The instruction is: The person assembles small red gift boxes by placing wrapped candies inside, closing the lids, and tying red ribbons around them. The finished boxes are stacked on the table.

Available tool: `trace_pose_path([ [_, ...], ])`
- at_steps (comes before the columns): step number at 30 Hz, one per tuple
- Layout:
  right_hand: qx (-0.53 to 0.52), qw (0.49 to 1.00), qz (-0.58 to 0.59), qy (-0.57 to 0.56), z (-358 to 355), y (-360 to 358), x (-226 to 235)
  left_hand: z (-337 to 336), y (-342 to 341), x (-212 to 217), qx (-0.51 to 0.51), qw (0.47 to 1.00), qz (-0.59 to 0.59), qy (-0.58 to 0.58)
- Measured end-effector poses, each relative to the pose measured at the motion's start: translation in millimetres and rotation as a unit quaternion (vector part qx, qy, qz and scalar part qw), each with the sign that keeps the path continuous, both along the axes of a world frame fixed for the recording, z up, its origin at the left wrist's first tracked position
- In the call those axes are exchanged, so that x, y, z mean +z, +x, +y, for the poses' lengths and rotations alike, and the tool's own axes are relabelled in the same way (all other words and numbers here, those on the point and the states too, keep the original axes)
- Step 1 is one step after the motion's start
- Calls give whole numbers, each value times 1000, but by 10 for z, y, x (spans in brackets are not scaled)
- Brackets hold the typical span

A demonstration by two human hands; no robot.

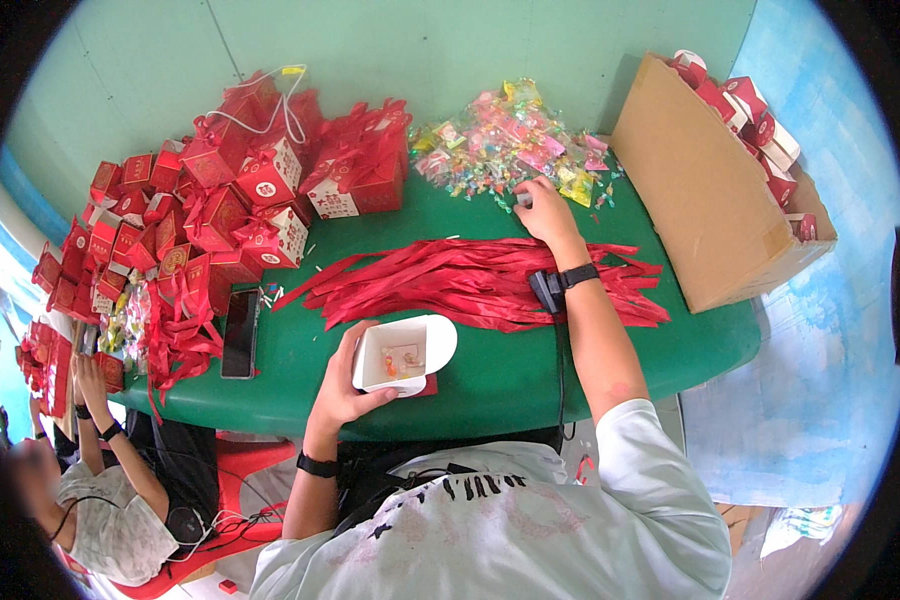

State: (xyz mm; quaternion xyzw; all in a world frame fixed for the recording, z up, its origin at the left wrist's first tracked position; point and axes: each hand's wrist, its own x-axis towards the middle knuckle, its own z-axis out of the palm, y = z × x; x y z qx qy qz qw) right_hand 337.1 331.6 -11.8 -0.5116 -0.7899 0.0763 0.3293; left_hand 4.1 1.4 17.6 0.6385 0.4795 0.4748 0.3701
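Note:
My left hand (348, 385) is wrapped round a small open gift box (438, 345), white inside, with a rounded flap standing out to its right. A few wrapped candies (402, 362), one of them orange, lie at the bottom of the box. My right hand (545, 212) reaches over the near edge of a heap of wrapped candies (515, 140). Its fingers are bent together; something small and pale shows at the fingertips, too little to name. Under my right forearm and wrist strap, long red ribbons (420, 285) lie spread across the green table (300, 355).
Red gift boxes (210, 205) are stacked high on the left, some tied with ribbon. A phone (240, 335) lies beside them. A large cardboard box (705, 200) holding more red boxes stands at right. Another person (120, 500) works at lower left. A cable (562, 380) hangs from my right wrist.

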Motion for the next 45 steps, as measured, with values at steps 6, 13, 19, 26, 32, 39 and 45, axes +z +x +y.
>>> trace_pose_path([
  [6,-142,989,-12,28,-47,-11,0,5,-5,21,-1,1000,13,4],
  [13,-165,985,-32,46,1,35,32,7,-4,-14,0,1000,1,2],
  [19,-173,982,-37,61,15,43,69,2,-5,-8,2,1000,11,6],
  [26,-59,976,194,77,108,-28,198,14,-3,-9,-1,1000,18,10],
  [32,274,831,461,-151,-658,-461,1091,-9,-13,-29,-2,1000,-1,-3],
  [39,457,771,338,-286,-1228,-741,1279,0,-16,-16,0,1000,19,8],
  [45,136,957,228,-119,-301,-483,529,29,-7,-22,-8,1000,-1,8],
])
